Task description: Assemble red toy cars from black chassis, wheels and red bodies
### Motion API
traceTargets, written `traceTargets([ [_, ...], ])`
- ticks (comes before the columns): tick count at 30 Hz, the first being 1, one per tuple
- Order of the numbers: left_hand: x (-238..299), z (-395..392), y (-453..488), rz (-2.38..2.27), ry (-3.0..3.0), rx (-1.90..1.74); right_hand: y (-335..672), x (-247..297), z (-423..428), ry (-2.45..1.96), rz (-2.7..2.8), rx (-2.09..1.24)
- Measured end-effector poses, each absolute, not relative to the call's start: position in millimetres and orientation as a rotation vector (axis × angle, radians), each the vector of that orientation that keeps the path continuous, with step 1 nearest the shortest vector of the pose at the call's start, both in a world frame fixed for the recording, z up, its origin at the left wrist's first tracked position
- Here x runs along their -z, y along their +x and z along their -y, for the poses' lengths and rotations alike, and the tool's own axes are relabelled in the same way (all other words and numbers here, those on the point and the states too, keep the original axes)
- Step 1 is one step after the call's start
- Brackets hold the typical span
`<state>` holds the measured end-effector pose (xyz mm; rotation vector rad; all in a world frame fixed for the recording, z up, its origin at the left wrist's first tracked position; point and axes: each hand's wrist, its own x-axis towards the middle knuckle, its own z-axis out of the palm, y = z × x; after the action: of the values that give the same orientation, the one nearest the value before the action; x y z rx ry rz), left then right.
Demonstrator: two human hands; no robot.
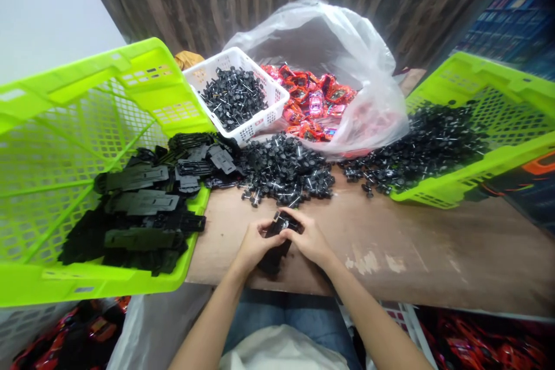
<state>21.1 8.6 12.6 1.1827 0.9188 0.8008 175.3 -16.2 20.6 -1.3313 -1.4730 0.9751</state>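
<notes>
Near the table's front edge, my left hand [256,241] and my right hand [309,237] close around a black plastic toy car chassis [274,257]. Both thumbs press toward its upper end, where a bit of shiny metal shows between the fingers. Just beyond my fingertips lies a loose pile of black wheel-and-axle sets [288,170]. To the left, flat black chassis plates [143,202] are heaped in and spilling out of a tipped green crate [186,277]. My fingers hide part of the held chassis.
A white basket [271,107] of wheel sets stands behind the pile. Beside it, a clear plastic bag [373,69] holds red toy car bodies [316,103]. More wheel sets [420,147] spill from a second green crate [446,196] at right. Red car bodies [477,341] sit below the table.
</notes>
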Motion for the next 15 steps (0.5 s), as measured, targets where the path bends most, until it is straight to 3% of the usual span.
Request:
traceTargets([
  [8,-16.9,-7.3,23.6,-0.956,1.076,-0.942,179.0,-27.4,6.4,-1.319,1.633,-0.855],
  [15,-5.8,-18.7,27.1,-1.172,0.691,-1.27,184.5,-12.8,-30.5,-2.107,1.716,-0.018],
])
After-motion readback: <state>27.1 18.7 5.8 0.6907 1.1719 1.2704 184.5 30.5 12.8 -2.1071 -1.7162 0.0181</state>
